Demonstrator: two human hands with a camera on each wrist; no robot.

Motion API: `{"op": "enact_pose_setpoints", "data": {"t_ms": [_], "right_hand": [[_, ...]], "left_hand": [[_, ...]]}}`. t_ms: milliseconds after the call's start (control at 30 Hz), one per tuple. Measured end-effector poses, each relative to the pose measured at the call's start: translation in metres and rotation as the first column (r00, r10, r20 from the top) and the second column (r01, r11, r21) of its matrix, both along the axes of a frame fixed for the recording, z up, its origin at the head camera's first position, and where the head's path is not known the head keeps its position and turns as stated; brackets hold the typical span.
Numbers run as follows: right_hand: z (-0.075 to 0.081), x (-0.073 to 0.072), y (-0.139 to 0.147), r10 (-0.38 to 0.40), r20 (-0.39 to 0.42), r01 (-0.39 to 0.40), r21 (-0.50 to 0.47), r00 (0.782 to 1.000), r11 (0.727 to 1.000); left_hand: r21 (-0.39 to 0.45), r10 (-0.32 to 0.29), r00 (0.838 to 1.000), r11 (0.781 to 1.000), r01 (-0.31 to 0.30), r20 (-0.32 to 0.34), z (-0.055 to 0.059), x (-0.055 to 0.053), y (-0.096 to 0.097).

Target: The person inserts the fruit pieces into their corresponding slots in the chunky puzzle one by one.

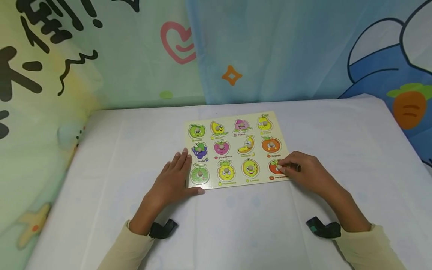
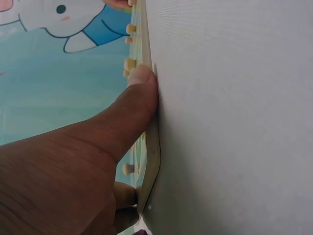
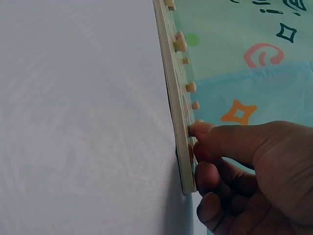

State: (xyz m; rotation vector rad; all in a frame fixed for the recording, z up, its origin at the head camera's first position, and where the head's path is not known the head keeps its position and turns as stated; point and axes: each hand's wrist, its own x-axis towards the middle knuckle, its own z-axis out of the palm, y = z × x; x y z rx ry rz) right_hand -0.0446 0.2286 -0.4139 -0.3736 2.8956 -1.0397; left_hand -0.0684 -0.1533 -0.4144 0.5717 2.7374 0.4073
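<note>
A pale yellow wooden fruit puzzle board [image 1: 234,141] lies flat on the white-covered table, with several knobbed fruit pieces seated in it. My left hand [image 1: 173,180] rests against its left side, fingers straight along the left edge. The left thumb [image 2: 139,93] presses on the front edge in the left wrist view. At the board's front right corner, my right hand [image 1: 308,172] pinches the knob of the red persimmon piece [image 1: 272,167] between thumb and fingertips. In the right wrist view, the right thumb [image 3: 220,139] sits at that knob, close over the board's surface.
Around the board spreads the white tablecloth [image 1: 249,232]. Behind the table hangs a printed cloth backdrop [image 1: 270,48]. Other pieces in the board include a lemon [image 1: 251,171], an orange [image 1: 275,145] and a green apple [image 1: 197,132]. Dark straps circle both wrists.
</note>
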Motion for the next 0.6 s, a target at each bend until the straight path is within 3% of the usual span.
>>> {"op": "enact_pose_setpoints", "data": {"t_ms": [400, 600], "right_hand": [[0.006, -0.01, 0.007, 0.062, 0.157, -0.062, -0.003, 0.986, 0.998], [0.005, -0.015, 0.013, 0.095, 0.178, -0.091, -0.032, 0.979, 0.995]], "left_hand": [[-0.016, 0.038, 0.999, 0.999, -0.037, 0.022, -0.003, 0.0, 0.0], [-0.029, 0.053, 0.999, 0.998, -0.053, 0.007, -0.005, 0.0, 0.002]]}}
